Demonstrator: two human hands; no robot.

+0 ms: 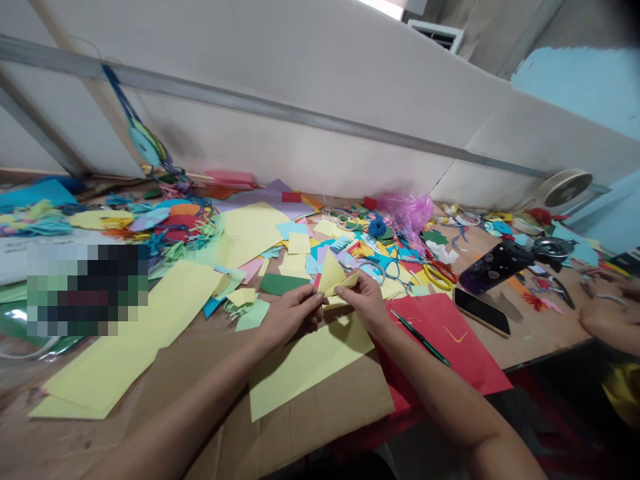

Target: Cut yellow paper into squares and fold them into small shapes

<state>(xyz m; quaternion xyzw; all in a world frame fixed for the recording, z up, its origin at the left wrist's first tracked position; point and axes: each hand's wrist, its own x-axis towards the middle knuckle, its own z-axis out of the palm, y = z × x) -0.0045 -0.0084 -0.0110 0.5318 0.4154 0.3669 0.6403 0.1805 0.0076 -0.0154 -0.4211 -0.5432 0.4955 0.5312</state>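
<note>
My left hand [290,317] and my right hand [365,300] pinch a folded piece of yellow paper [334,277] between them, its point rising above my fingertips. Just below my hands, a larger pale yellow sheet [305,370] lies on a brown cardboard sheet [320,427]. A dark green paper strip [280,284] sits just beyond my left hand. To the right of my right hand lies a green pen-like tool [420,337] on a red paper sheet [445,340].
Paper scraps crowd the wooden table [545,340], with yellow-handled scissors [439,277], a blue yarn ball [377,228], a pink plastic bag [406,217] and a black phone [483,311]. A co-worker's hand [610,310] rests at the right. A white wall stands behind.
</note>
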